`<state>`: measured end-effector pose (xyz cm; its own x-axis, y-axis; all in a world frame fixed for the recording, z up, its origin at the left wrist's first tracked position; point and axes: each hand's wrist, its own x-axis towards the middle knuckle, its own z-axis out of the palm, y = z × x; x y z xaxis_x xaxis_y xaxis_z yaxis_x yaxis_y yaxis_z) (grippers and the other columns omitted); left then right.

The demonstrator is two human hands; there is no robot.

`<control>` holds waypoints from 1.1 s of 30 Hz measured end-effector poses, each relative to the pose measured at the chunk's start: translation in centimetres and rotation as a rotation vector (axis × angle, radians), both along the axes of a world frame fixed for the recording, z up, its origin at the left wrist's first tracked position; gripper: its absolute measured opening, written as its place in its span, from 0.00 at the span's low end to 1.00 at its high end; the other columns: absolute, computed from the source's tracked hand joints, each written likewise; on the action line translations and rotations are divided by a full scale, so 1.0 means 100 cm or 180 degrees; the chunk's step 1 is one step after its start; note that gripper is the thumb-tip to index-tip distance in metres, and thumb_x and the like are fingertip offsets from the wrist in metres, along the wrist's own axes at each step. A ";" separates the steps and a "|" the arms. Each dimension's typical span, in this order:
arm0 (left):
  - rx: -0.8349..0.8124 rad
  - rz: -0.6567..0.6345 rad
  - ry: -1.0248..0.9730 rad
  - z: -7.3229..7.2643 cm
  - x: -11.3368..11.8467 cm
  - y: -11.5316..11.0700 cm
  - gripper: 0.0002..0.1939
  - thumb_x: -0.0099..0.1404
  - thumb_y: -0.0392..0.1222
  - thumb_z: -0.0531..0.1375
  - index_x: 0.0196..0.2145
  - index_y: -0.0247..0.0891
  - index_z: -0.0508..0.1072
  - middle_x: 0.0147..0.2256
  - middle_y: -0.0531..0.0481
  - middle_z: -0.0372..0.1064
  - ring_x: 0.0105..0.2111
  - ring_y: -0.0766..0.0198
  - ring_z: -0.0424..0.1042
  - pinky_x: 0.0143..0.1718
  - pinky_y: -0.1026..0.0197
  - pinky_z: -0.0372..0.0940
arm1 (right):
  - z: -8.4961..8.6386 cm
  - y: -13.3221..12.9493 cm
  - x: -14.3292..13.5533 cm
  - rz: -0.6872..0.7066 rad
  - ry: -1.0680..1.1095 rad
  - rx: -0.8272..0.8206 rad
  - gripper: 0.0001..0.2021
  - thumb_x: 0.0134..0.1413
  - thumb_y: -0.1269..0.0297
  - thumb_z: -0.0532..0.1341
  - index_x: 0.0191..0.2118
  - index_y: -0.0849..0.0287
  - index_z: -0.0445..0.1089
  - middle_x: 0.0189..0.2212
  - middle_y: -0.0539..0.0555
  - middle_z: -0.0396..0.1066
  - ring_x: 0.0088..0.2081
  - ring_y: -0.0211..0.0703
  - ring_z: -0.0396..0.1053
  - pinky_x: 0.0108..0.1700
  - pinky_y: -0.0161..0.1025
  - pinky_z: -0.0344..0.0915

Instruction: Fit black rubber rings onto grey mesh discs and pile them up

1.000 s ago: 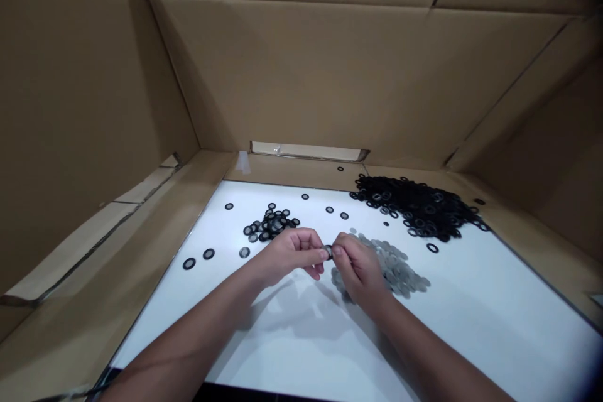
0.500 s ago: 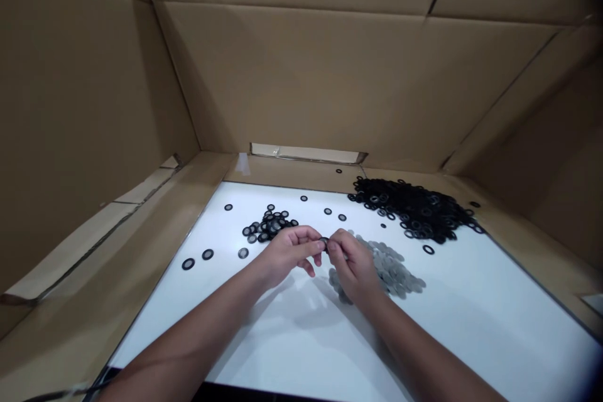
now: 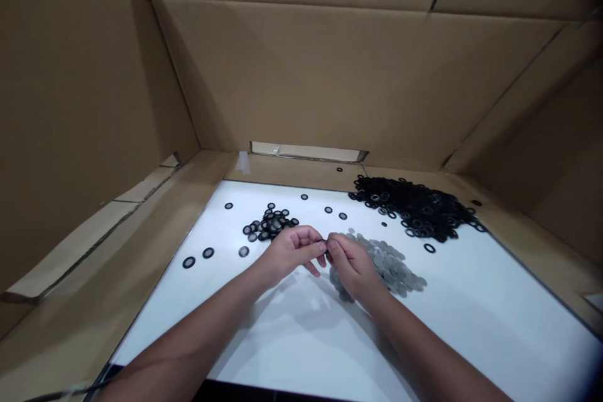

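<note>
Between both hands, above the white board (image 3: 301, 333), is a small black ring (image 3: 324, 245), mostly covered by fingertips. My left hand (image 3: 294, 252) pinches its left side with thumb and index finger, the other fingers curled below. My right hand (image 3: 349, 260) grips the ring's right side, fingers closed. Grey discs (image 3: 393, 267) lie in a loose pile beneath and right of my right hand. Left of my left hand is a heap of black rings with grey centres (image 3: 273, 223). A large pile of black rings (image 3: 414, 204) sits at the back right.
Cardboard walls (image 3: 301, 75) enclose the board at the back and sides. Several single rings with grey centres lie scattered around the left heap. One loose black ring (image 3: 429, 249) rests in front of the large black pile. A dark cable (image 3: 56, 394) crosses the lower left corner.
The black ring between my fingertips has tilted and now looks narrower. My fingers have shifted slightly around it, while both hands stay in nearly the same place.
</note>
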<state>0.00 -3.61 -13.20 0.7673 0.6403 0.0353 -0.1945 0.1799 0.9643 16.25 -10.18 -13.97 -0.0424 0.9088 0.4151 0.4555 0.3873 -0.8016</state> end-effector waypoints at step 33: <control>-0.0099 0.0216 -0.0111 0.001 0.003 -0.001 0.13 0.61 0.48 0.65 0.34 0.34 0.72 0.29 0.50 0.69 0.30 0.65 0.71 0.27 0.62 0.72 | -0.004 0.000 -0.003 -0.0459 -0.0149 0.0242 0.17 0.69 0.62 0.48 0.26 0.56 0.58 0.23 0.48 0.59 0.26 0.38 0.59 0.31 0.37 0.55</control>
<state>0.35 -3.76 -13.06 0.7208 0.6919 0.0406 -0.2405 0.1948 0.9509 15.96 -10.20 -14.39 0.0654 0.8729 0.4835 0.5468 0.3740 -0.7491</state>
